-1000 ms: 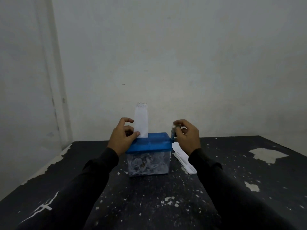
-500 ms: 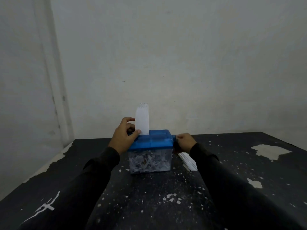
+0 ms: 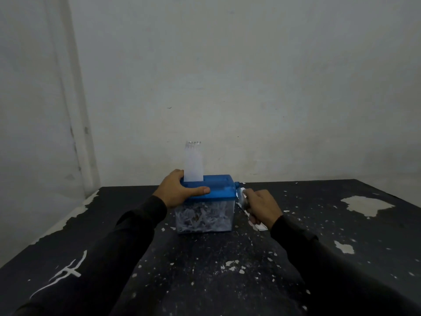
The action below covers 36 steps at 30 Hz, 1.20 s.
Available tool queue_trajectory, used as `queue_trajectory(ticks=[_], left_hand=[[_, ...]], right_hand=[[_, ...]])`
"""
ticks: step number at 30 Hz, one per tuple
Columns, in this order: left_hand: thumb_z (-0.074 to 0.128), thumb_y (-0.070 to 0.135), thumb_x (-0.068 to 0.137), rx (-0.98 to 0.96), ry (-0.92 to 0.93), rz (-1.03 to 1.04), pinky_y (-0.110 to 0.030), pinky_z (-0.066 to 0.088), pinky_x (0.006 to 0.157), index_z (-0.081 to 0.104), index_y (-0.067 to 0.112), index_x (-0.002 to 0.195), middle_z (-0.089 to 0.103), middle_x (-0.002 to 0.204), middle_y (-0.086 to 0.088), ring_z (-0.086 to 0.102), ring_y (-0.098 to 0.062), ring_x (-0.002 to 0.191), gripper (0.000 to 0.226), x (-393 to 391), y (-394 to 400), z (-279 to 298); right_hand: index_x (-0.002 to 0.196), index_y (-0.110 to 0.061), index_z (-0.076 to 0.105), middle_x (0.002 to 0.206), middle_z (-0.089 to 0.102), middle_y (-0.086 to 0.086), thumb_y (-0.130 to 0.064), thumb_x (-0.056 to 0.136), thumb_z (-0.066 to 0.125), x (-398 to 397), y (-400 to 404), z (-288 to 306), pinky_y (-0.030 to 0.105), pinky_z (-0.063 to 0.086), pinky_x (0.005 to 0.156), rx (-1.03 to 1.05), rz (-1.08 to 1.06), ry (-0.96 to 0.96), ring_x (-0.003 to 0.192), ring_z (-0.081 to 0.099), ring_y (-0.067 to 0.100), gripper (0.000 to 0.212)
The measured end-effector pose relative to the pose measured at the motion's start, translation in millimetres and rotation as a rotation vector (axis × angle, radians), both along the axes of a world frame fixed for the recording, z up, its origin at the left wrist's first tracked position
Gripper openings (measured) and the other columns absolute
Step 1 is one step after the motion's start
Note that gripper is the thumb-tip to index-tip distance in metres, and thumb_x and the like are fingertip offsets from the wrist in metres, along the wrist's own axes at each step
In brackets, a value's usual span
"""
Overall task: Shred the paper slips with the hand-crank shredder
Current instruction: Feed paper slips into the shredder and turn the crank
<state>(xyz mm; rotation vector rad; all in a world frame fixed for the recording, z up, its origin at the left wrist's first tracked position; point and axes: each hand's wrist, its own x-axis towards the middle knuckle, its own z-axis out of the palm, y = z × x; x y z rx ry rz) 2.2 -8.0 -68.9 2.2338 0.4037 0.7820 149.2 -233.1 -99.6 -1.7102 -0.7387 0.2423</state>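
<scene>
- My left hand [image 3: 180, 192] clamps the blue lid of the shredder [image 3: 206, 204] on the bench [image 3: 205, 270].
- My right hand [image 3: 262, 207] grips the crank [image 3: 240, 195].
- A thin, floppy paper slip [image 3: 193, 164] stands upright in the slot.
- The light shredder likely needs steadying.

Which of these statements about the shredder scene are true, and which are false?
1. A slip stands upright in the shredder lid. True.
2. The left hand holds the crank. False: it grips the lid; the right hand is at the crank.
3. The bin is empty. False: shreds fill it.
4. More slips lie on the table under the right hand. True.
5. The table is white and clean. False: it is dark, with chipped patches.
</scene>
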Motion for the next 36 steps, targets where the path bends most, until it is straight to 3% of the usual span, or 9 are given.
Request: queue_trajectory(ticks=[3,7,12,20,24,26,28,32,36], left_hand=[[0.088,0.065,0.060,-0.008,0.001,-0.017,-0.027,0.053,0.067,0.063,0.018,0.099,0.064,0.102,-0.008,0.065,-0.020,0.087,0.066,-2,2,0],[0.085,0.076,0.048,-0.025,-0.015,-0.031,-0.030,0.055,0.069,0.063,0.018,0.098,0.064,0.101,-0.007,0.066,-0.020,0.087,0.079,-3,1,-2],[0.086,0.074,0.049,-0.022,-0.029,-0.044,-0.030,0.055,0.071,0.063,0.018,0.097,0.064,0.102,-0.008,0.066,-0.020,0.087,0.077,-4,0,-1],[0.087,0.074,0.052,-0.021,-0.028,-0.030,-0.026,0.053,0.070,0.065,0.023,0.098,0.066,0.103,-0.004,0.067,-0.017,0.089,0.072,-3,-1,-1],[0.086,0.074,0.054,-0.060,-0.009,-0.064,-0.029,0.059,0.078,0.068,0.023,0.109,0.070,0.107,0.002,0.070,-0.013,0.093,0.077,-6,0,-1],[0.082,0.067,0.071,-0.101,-0.010,-0.096,-0.021,0.056,0.079,0.066,0.022,0.112,0.070,0.105,0.011,0.069,-0.003,0.092,0.063,-7,1,0],[0.068,0.044,0.095,-0.132,-0.046,-0.097,-0.017,0.047,0.073,0.059,0.024,0.091,0.062,0.081,0.020,0.061,0.007,0.074,0.023,-6,0,5],[0.061,0.016,0.102,-0.105,-0.099,-0.012,-0.021,0.039,0.061,0.045,0.016,0.074,0.051,0.063,0.011,0.049,0.000,0.057,0.032,-1,4,10],[0.065,0.012,0.099,-0.048,-0.155,0.029,-0.015,0.039,0.056,0.054,0.014,0.069,0.052,0.060,0.008,0.046,-0.002,0.053,0.032,1,7,17]], right_hand=[[0.071,-0.010,0.059,0.056,0.048,0.001,-0.021,0.096,0.050,-7,1,40,0.025,0.028,0.044,0.144,0.045,0.088,0.042,0.038,0.016,0.028],[0.061,-0.015,0.063,0.052,0.055,0.001,-0.023,0.096,0.055,8,16,62,0.031,0.037,0.047,0.069,0.012,-0.001,0.041,0.047,0.017,0.037],[0.106,-0.013,0.060,0.087,0.069,0.016,-0.025,0.093,0.069,46,50,61,0.024,0.048,0.045,0.076,-0.084,-0.023,0.054,0.063,0.023,0.020],[0.076,-0.007,0.064,0.066,0.060,0.009,-0.028,0.104,0.052,51,31,-19,0.024,0.039,0.045,-0.282,-0.007,-0.075,0.049,0.050,0.013,0.037],[0.077,-0.003,0.066,0.078,0.070,0.017,-0.041,0.104,0.049,34,14,-8,0.025,0.042,0.055,-0.206,-0.093,-0.285,0.059,0.054,0.012,0.049],[0.088,-0.011,0.067,0.083,0.068,0.004,-0.036,0.101,0.056,22,14,15,0.019,0.043,0.064,-0.039,-0.202,-0.486,0.070,0.056,0.004,0.030],[0.100,-0.016,0.069,0.088,0.066,-0.006,-0.028,0.096,0.066,5,24,42,0.013,0.044,0.070,0.103,-0.129,-0.616,0.078,0.057,-0.002,0.013],[0.110,-0.014,0.071,0.090,0.071,-0.002,-0.033,0.088,0.076,-19,68,65,0.021,0.045,0.070,-0.019,0.109,-0.596,0.075,0.061,0.011,0.029],[0.067,-0.023,0.059,0.062,0.055,-0.007,-0.031,0.092,0.073,-22,100,68,0.024,0.038,0.061,-0.045,0.148,-0.498,0.057,0.048,0.006,0.030]])
